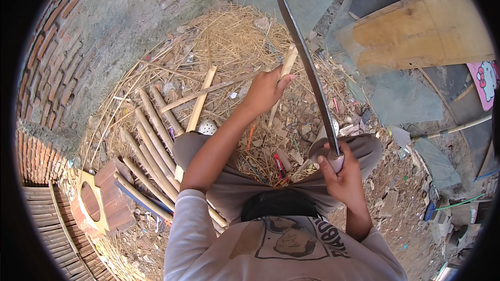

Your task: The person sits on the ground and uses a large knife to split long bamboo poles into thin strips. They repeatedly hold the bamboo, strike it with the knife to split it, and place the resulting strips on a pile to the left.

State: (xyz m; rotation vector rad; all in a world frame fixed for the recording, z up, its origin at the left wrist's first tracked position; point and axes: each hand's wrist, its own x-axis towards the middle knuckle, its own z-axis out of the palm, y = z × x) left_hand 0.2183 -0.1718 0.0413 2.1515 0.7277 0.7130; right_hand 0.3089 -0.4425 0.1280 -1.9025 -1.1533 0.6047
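My left hand (265, 89) is stretched forward and grips a pale split bamboo stick (287, 65) that stands roughly upright on the ground between my knees. In my right hand (341, 177) I hold the handle of a long dark machete (307, 62), whose blade points up and away, passing just to the right of the stick's top. Blade and stick are close together near the stick's upper end; I cannot tell whether they touch.
Several cut bamboo poles (151, 140) lie in a row at my left on straw (224, 36) and rubble. A small wooden box with a round hole (96, 203) stands at lower left by a brick wall (41, 83). Boards and grey slabs (416, 36) lie at right.
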